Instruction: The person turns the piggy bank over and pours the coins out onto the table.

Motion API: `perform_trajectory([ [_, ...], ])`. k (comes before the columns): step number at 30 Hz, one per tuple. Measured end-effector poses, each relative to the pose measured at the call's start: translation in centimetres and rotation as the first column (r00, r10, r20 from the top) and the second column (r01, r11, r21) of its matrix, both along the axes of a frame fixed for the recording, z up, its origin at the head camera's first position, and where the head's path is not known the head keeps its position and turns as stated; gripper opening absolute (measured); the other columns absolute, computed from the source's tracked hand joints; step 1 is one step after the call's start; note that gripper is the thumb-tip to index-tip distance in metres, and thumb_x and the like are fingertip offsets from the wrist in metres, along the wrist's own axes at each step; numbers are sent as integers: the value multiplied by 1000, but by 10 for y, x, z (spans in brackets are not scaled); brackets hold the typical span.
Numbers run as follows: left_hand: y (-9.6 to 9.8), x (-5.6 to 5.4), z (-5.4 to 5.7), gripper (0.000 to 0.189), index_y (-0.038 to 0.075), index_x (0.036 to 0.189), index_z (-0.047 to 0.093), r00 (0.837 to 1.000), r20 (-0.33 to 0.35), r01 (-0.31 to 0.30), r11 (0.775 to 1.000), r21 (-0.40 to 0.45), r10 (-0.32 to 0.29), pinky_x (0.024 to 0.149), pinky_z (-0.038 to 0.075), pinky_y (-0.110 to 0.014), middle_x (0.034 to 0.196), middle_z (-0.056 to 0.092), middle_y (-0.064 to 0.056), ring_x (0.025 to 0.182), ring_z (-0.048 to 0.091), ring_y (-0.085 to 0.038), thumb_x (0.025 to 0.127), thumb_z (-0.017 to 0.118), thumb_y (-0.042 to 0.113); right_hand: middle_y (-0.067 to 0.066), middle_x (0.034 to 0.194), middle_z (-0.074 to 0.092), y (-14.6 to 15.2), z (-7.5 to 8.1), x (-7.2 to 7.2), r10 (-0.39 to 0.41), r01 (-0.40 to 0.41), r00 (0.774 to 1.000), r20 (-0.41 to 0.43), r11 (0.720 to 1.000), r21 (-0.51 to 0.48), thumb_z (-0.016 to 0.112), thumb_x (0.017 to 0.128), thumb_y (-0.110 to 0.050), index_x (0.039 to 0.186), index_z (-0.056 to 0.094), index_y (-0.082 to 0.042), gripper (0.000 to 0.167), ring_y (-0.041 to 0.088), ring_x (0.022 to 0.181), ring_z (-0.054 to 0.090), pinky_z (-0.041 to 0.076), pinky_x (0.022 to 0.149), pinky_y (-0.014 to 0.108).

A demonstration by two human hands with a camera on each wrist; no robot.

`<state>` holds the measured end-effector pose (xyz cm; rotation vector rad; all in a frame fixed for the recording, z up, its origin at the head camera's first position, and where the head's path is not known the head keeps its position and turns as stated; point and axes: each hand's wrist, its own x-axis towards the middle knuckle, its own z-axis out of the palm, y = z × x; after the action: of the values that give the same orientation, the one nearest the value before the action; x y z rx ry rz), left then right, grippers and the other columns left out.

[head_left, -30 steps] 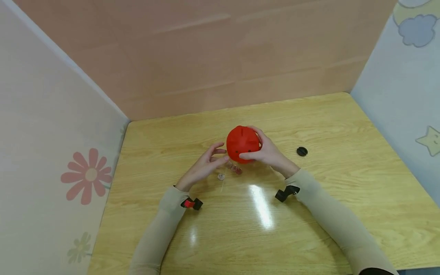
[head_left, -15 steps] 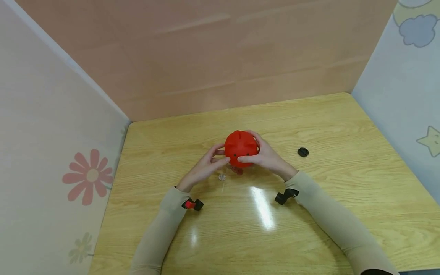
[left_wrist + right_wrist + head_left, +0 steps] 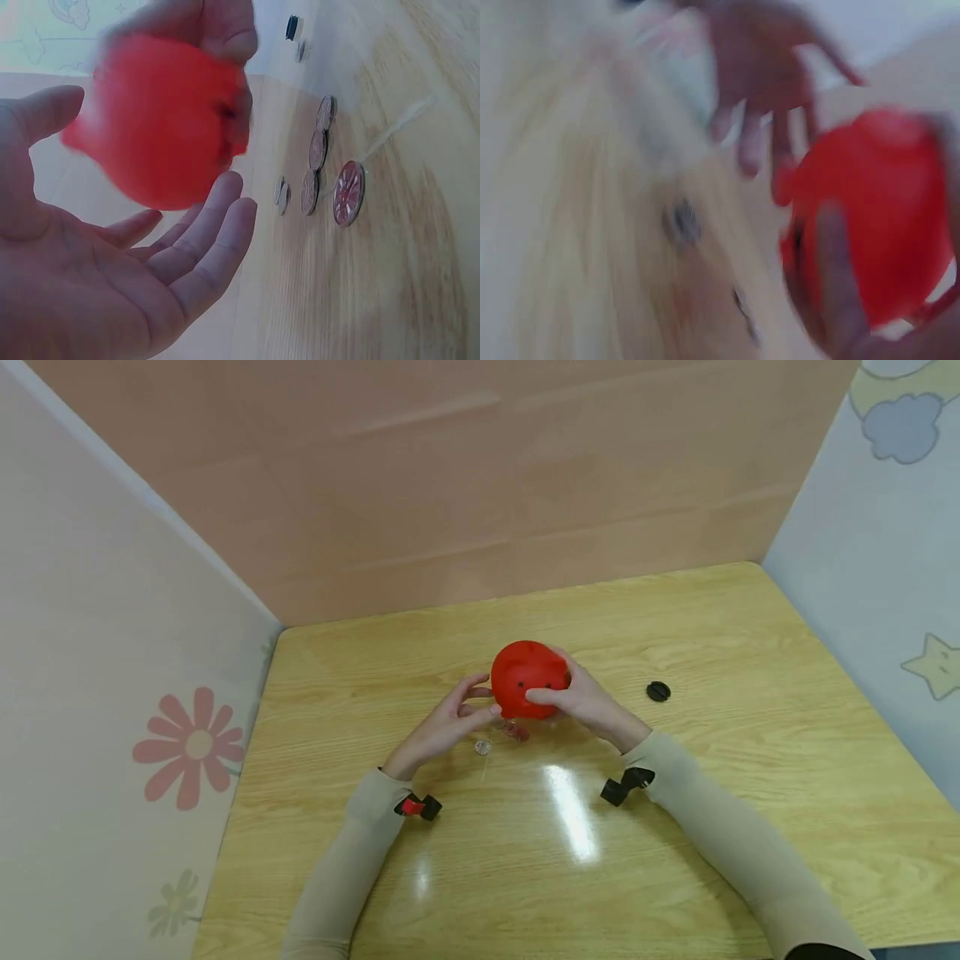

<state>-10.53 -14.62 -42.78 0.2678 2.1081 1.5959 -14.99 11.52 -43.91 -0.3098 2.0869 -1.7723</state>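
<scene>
A red piggy bank (image 3: 523, 675) is held above the table by my right hand (image 3: 592, 702), thumb across its front near the snout. The bank leans to one side and is blurred in both wrist views. My left hand (image 3: 442, 728) is beside it with fingers spread and palm toward it; whether the fingertips touch it I cannot tell. Below the hands lie several coins, the nearest a separate coin (image 3: 349, 193) beside a row of overlapping coins (image 3: 318, 151). In the right wrist view one coin (image 3: 682, 223) shows, blurred. The bank's underside is hidden in the head view.
A round black stopper (image 3: 658, 692) lies on the wooden table (image 3: 480, 877) to the right of the right hand. A pinkish-brown wall (image 3: 480, 485) stands behind the table, with decorated pale walls at left and right.
My right hand lowered the piggy bank slightly toward the left hand, then turned it so that its ears now point to the right. The left hand has barely moved.
</scene>
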Motion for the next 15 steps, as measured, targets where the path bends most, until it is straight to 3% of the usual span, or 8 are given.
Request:
perform_trajectory([
  [2,0,0,1,74,23,168,27,1000,3,0,1000,7,0,111,51,-59,163,45,-9,137,60,-33,106,64,39,16,159,45,0,-1,-1,23,-23,999,34,1000,-19,83,90,-18,167,27,-22,95,41,138,52,62,91,44],
  [4,1,-1,1,73,23,168,27,1000,2,1,1000,5,-1,111,51,-60,163,45,-10,137,60,-34,106,64,38,13,159,45,-2,0,0,19,-18,1000,-11,999,36,88,86,-20,166,26,-24,101,40,137,53,62,91,43],
  [7,0,-1,2,72,24,167,28,1000,4,-7,1000,15,6,112,51,-60,163,45,-10,137,59,-35,106,64,36,15,159,45,-3,-1,1,26,-26,999,28,1000,3,85,89,-19,167,26,-24,98,41,135,54,64,85,44],
  [9,1,0,1,72,23,167,28,1000,1,-5,1000,12,4,112,51,-61,164,44,-11,137,59,-36,106,64,36,14,159,45,-4,0,2,21,-21,1000,-5,999,34,89,86,-19,167,26,-23,102,41,137,54,63,90,41],
  [11,1,0,0,72,24,167,28,1000,4,-11,1000,9,10,112,51,-60,163,44,-11,137,60,-36,106,64,37,16,159,45,-4,-1,3,34,-34,999,29,999,1,85,89,-19,168,26,-22,99,42,137,53,63,84,40],
  [13,1,1,0,72,25,167,29,1000,2,-14,1000,0,14,111,51,-61,163,44,-11,136,60,-36,106,64,37,15,159,46,-5,0,4,25,-25,1000,18,999,25,87,87,-20,167,26,-22,101,40,137,54,63,85,39],
  [15,1,1,-1,73,26,167,28,1000,5,-18,1000,-5,18,111,51,-61,164,44,-11,136,60,-35,106,65,38,16,159,46,-6,0,4,23,-24,999,34,1000,7,85,88,-17,167,28,-22,98,43,138,53,63,88,44],
])
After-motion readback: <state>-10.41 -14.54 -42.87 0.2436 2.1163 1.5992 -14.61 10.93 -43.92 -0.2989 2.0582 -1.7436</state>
